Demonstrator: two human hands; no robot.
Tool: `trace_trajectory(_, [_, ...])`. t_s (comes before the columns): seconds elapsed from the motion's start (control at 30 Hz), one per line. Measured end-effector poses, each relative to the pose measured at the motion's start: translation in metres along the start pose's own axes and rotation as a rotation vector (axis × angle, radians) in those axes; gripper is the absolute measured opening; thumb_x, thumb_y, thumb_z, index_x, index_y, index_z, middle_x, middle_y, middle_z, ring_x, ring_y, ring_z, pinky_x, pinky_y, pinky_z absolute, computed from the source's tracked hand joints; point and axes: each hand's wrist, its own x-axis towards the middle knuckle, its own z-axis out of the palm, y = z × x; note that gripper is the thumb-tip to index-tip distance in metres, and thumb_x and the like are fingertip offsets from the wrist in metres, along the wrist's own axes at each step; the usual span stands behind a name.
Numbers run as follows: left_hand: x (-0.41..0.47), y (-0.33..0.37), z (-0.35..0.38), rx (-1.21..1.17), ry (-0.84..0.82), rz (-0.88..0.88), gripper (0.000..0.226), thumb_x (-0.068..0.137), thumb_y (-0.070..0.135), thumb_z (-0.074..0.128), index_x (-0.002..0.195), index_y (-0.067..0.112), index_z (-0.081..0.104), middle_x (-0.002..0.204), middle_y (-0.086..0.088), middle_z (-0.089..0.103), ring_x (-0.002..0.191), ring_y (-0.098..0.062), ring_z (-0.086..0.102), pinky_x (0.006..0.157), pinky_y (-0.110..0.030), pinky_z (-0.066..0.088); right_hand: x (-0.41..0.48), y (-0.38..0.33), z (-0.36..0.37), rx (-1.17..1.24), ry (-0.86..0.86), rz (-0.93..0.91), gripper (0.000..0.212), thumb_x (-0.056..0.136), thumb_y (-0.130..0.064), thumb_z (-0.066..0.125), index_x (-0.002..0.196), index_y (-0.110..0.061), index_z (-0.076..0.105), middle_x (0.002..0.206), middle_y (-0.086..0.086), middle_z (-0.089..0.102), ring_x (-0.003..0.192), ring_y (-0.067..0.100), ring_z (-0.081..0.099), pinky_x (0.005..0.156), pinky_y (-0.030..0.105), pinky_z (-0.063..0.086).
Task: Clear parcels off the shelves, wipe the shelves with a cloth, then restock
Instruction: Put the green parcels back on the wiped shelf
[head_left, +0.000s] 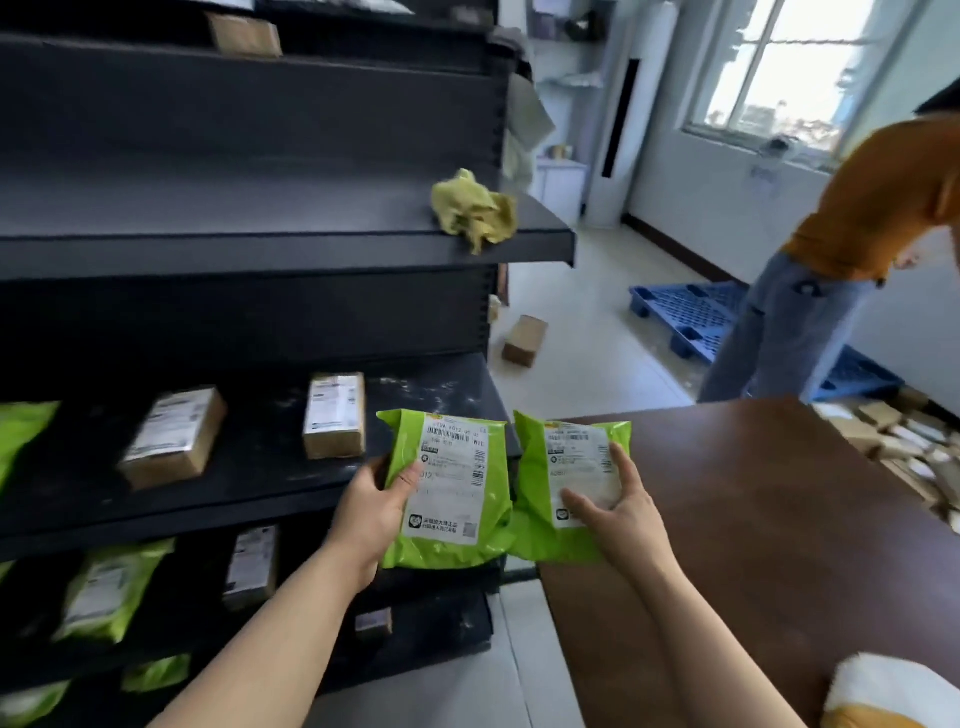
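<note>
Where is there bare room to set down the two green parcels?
Brown table: bare right of the parcel in the right hand. Upper shelf: bare left of the yellow cloth. Middle shelf: a gap between the two cardboard boxes. Bottom shelf is crowded with parcels.

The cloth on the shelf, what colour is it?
The cloth is yellow-green, crumpled near the shelf edge; the head view shows it.

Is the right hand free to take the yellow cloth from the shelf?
Probably not yet: the right hand holds a green parcel, though nothing blocks the way up to the yellow cloth.
</note>
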Motion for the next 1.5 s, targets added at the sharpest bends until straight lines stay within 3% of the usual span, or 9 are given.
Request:
trace_trajectory(0.2, [-0.027,0.028,-0.110,-0.061,0.146,0.060,0.036,0.090,0.026,0.062,0.122,0.011,0.057,0.104,-0.010,0.071,0.092,-0.027,0.069,0.078,-0.044,0.057,-0.026,-0.079,0.065,0.029,-0.116,-0.132,0.092,0.074,-0.047,0.076,0.147,-0.047,0.019,0.128,0.005,0.055,0.105,0.021,0.060,0.093,0.037,0.050])
trace_trajectory(0.37, [-0.066,0.047,-0.220,-0.096,0.290,0.109,0.037,0.091,0.025,0.062,0.125,0.012,0.056,0.105,-0.007,0.071,0.090,-0.023,0.069,0.075,-0.041,0.057,-0.083,-0.152,0.132,-0.004,-0.221,-0.270,0.089,0.076,-0.047,0.073,0.147,-0.048,0.018,0.123,0.004,0.053,0.092,0.016,0.057,0.073,0.027,0.049])
trace_trajectory(0.53, [-0.110,0.058,-0.319,-0.074,0.415,0.144,0.047,0.091,0.032,0.062,0.131,0.012,0.051,0.106,-0.005,0.069,0.090,-0.020,0.068,0.067,-0.034,0.056,-0.144,-0.215,0.190,-0.017,-0.296,-0.374,0.088,0.078,-0.048,0.069,0.148,-0.045,0.015,0.126,0.005,0.051,0.106,0.022,0.055,0.089,0.039,0.050])
trace_trajectory(0.67, [-0.149,0.064,-0.389,-0.097,0.492,0.159,0.040,0.092,0.032,0.061,0.127,0.014,0.054,0.105,-0.006,0.071,0.092,-0.024,0.070,0.075,-0.044,0.058,-0.192,-0.256,0.233,0.008,-0.370,-0.428,0.088,0.079,-0.049,0.069,0.148,-0.046,0.014,0.127,0.004,0.051,0.105,0.020,0.055,0.089,0.039,0.051])
trace_trajectory(0.77, [-0.177,0.071,-0.439,-0.111,0.554,0.190,0.035,0.093,0.032,0.059,0.124,0.015,0.057,0.104,-0.005,0.072,0.091,-0.023,0.070,0.074,-0.043,0.058,-0.225,-0.291,0.262,0.022,-0.401,-0.496,0.088,0.079,-0.050,0.069,0.148,-0.046,0.015,0.125,0.003,0.050,0.105,0.020,0.054,0.090,0.040,0.051])
trace_trajectory(0.9, [-0.206,0.086,-0.491,-0.128,0.636,0.226,0.028,0.093,0.033,0.059,0.116,0.017,0.061,0.100,-0.004,0.073,0.086,-0.022,0.072,0.064,-0.037,0.058,-0.258,-0.339,0.285,0.066,-0.458,-0.593,0.087,0.079,-0.051,0.069,0.146,-0.049,0.014,0.126,-0.001,0.049,0.102,0.015,0.054,0.081,0.030,0.051])
trace_trajectory(1.07, [-0.226,0.118,-0.548,-0.142,0.748,0.285,0.034,0.094,0.033,0.058,0.121,0.013,0.059,0.100,-0.006,0.073,0.087,-0.024,0.071,0.064,-0.037,0.057,-0.286,-0.409,0.308,0.109,-0.516,-0.723,0.087,0.077,-0.052,0.069,0.145,-0.050,0.015,0.125,-0.002,0.049,0.104,0.015,0.056,0.087,0.038,0.053])
trace_trajectory(1.2, [-0.222,0.145,-0.587,-0.160,0.808,0.312,0.037,0.093,0.033,0.060,0.123,0.011,0.057,0.101,-0.008,0.072,0.087,-0.027,0.070,0.069,-0.041,0.057,-0.294,-0.464,0.327,0.100,-0.510,-0.796,0.088,0.078,-0.051,0.068,0.148,-0.045,0.016,0.130,0.003,0.049,0.110,0.020,0.054,0.095,0.041,0.049])
trace_trajectory(1.5, [-0.155,0.225,-0.654,-0.158,0.852,0.337,0.020,0.094,0.032,0.059,0.098,0.013,0.064,0.091,-0.007,0.071,0.081,-0.026,0.069,0.062,-0.036,0.055,-0.249,-0.571,0.383,0.124,-0.431,-0.819,0.086,0.080,-0.054,0.066,0.149,-0.037,0.019,0.139,0.003,0.047,0.124,0.024,0.047,0.101,0.043,0.043])
